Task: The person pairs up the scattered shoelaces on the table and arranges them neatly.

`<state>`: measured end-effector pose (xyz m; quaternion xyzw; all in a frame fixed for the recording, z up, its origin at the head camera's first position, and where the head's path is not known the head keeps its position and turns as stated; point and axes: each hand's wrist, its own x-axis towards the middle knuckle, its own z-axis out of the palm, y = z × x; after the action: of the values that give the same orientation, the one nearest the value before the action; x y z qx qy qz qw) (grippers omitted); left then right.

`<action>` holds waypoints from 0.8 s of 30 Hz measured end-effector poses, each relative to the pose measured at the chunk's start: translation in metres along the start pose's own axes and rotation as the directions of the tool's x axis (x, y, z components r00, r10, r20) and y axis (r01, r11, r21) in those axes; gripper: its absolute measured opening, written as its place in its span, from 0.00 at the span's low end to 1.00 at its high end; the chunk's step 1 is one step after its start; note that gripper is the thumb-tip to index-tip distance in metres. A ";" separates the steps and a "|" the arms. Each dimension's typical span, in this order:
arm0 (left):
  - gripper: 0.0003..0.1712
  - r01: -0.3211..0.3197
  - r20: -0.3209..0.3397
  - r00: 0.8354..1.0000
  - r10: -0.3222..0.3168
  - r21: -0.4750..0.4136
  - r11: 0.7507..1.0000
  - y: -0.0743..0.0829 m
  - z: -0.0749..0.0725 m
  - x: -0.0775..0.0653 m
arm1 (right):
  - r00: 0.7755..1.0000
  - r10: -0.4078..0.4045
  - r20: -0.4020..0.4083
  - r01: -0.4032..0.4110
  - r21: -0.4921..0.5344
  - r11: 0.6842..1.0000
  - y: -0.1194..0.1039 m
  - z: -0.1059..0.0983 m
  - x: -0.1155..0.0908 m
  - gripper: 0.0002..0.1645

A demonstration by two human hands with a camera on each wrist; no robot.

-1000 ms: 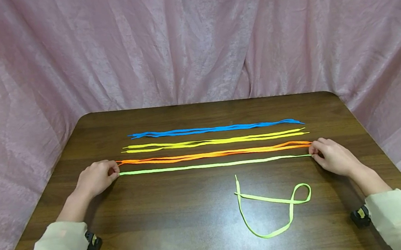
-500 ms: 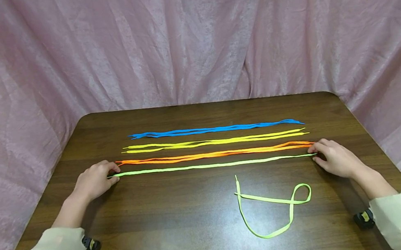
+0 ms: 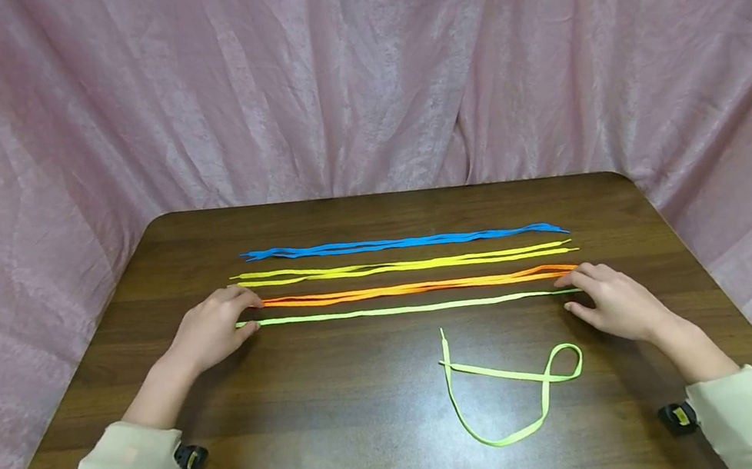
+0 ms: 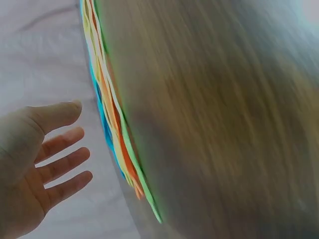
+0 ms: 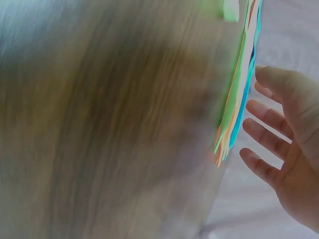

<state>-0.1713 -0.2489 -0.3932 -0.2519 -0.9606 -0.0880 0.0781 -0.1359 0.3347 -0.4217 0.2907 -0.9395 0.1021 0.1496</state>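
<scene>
A light green shoelace lies straight across the table, nearest of several rows. Behind it run orange laces, yellow laces and, farthest back, blue laces. My left hand is over the left ends of the green and orange laces, fingers spread and holding nothing. At the right ends, my right hand has its thumb and fingers parted, also without a grip. Both wrist views show the left palm and right palm with loosely extended fingers. A second green shoelace lies looped in front.
The brown wooden table has rounded far corners. A pink curtain hangs behind it and on both sides. Small black cameras sit at the left wrist and right wrist.
Both hands have released the ends of the straight green lace and their fingers have parted. The left hand has moved right, inward over the laces; the right hand has shifted slightly left. The laces lie nearly unchanged.
</scene>
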 end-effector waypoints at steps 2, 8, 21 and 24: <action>0.17 -0.037 -0.007 0.999 0.037 -0.002 0.999 0.009 0.002 0.005 | 1.000 -0.024 0.006 0.024 0.003 1.000 -0.006 0.001 0.003 0.21; 0.19 -0.139 0.009 0.990 0.139 -0.006 0.990 0.034 0.008 0.018 | 0.996 -0.075 0.050 0.074 0.038 0.997 -0.026 0.006 0.012 0.20; 0.23 -0.271 0.075 0.960 0.271 -0.002 0.962 0.077 0.031 0.035 | 0.974 -0.205 0.093 0.198 0.074 0.977 -0.081 0.021 0.028 0.21; 0.24 -0.294 0.085 0.952 0.295 -0.016 0.956 0.085 0.036 0.040 | 0.966 -0.242 0.087 0.236 0.078 0.969 -0.093 0.026 0.030 0.21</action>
<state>-0.1669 -0.1495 -0.4096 -0.3959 -0.9147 -0.0658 0.0484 -0.1121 0.2367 -0.4259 0.4112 -0.8998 0.1006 0.1055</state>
